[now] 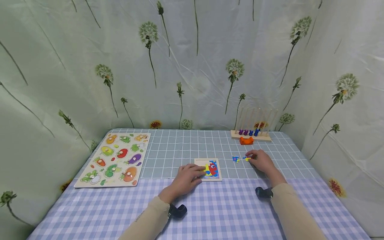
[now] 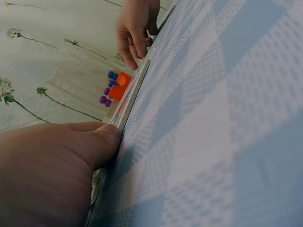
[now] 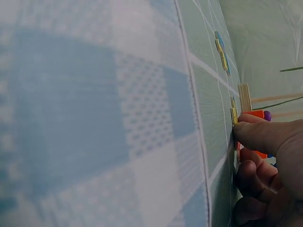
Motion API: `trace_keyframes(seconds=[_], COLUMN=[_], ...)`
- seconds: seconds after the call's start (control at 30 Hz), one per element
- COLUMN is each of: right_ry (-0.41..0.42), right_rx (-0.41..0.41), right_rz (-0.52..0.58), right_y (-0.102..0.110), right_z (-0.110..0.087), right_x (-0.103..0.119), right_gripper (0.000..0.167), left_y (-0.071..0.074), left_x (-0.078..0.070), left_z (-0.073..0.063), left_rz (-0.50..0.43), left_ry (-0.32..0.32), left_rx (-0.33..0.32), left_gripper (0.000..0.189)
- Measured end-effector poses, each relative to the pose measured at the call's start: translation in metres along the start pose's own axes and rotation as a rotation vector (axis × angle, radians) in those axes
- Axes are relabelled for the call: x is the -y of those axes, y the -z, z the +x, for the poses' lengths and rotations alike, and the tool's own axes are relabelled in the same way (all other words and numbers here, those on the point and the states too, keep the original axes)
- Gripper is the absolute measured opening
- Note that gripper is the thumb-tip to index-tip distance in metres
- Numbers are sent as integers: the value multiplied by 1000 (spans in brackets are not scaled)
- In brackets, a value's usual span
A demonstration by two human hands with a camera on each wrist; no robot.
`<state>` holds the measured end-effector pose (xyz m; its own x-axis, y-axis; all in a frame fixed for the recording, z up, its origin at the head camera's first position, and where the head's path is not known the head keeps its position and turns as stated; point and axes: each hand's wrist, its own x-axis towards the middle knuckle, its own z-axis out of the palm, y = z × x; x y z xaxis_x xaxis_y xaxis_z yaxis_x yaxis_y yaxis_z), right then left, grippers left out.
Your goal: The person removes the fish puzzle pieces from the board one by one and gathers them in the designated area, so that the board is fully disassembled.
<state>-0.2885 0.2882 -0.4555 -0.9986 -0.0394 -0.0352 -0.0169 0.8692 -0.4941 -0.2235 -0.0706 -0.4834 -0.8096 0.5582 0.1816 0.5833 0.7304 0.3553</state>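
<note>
My left hand rests on the left part of a small wooden puzzle board bearing a red, yellow and blue picture with an eye. In the left wrist view its thumb lies at the board's edge, other fingers mostly hidden behind it. Off to the right, my right hand pinches a yellow and blue puzzle piece low at the grey cloth, between thumb and index finger. Just left of that piece lies another blue and yellow puzzle piece.
A large vegetable peg puzzle lies at the left. Toward the back right stand a wooden rack with upright rods and purple and blue beads, and an orange block in front of it. A checked cloth covers the near table.
</note>
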Motion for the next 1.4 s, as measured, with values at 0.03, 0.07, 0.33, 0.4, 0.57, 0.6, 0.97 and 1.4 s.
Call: trace_keyframes(seconds=[0.03, 0.07, 0.33, 0.4, 0.57, 0.6, 0.97, 1.4], right_ry=[-9, -20, 15, 40, 96, 108, 189, 276], right_rx=[-3, -6, -67, -62, -12, -3, 103, 181], right_rz=[-1, -2, 34, 60, 102, 106, 133, 102], right_y=[0, 0, 0, 1, 0, -2, -27, -47], right_z=[0, -1, -3, -2, 0, 1, 2, -1], right_x=[0, 1, 20, 29, 53, 57, 83, 107], right_gripper=[28, 28, 32, 31, 28, 27, 22, 23], left_y=[0, 0, 0, -1, 0, 0, 1, 2], left_x=[0, -1, 0, 0, 0, 0, -2, -3], left_z=[0, 0, 0, 0, 1, 1, 0, 1], left_rz=[1, 1, 4, -2, -7, -5, -3, -5], left_ry=[-2, -3, 1, 4, 13, 14, 21, 23], left_rx=[0, 1, 3, 2, 0, 0, 11, 8], left_gripper=[35, 35, 35, 35, 35, 35, 35, 35])
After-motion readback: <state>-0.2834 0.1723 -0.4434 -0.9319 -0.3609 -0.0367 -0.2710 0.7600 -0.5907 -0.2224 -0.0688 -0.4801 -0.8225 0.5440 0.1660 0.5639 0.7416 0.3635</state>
